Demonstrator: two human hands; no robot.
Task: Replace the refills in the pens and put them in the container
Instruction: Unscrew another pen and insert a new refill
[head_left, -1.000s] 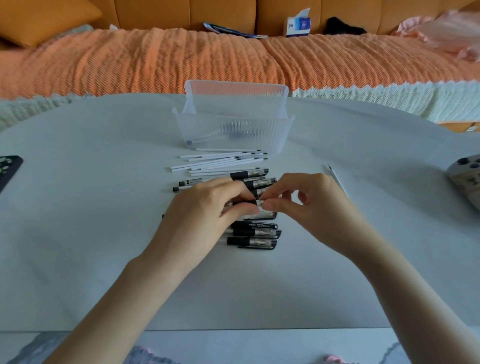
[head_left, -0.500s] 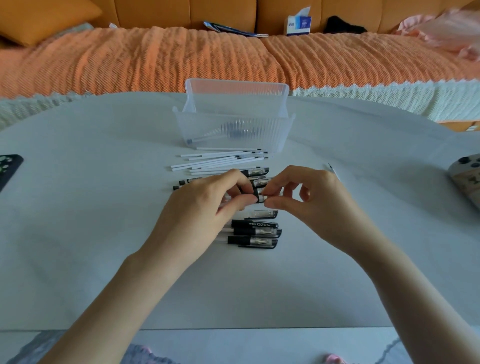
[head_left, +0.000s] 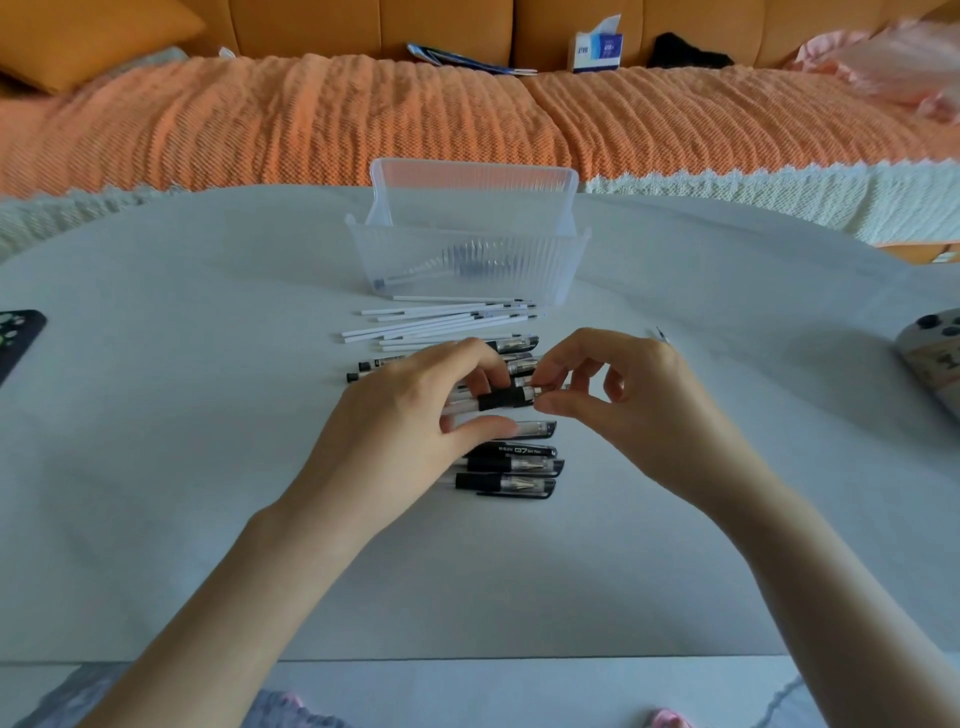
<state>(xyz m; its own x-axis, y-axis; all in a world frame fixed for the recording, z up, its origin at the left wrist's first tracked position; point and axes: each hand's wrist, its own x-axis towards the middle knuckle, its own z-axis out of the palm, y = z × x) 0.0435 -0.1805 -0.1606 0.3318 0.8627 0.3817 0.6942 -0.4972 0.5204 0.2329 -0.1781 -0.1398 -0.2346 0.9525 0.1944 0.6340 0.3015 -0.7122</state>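
While the left hand (head_left: 410, 415) grips a pen (head_left: 501, 399), the right hand (head_left: 623, 400) pinches its tip.

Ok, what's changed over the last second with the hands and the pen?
The left hand and right hand have drawn slightly apart, so the black grip of the pen they hold now shows between them; the right still pinches its tip end. Nothing taken up or let go. The refills, the other pens and the container lie as before.

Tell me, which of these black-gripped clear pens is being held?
The clear, black-gripped pen between the hands: left hand holds its barrel, right hand pinches its tip. Other pens lie on the white table.
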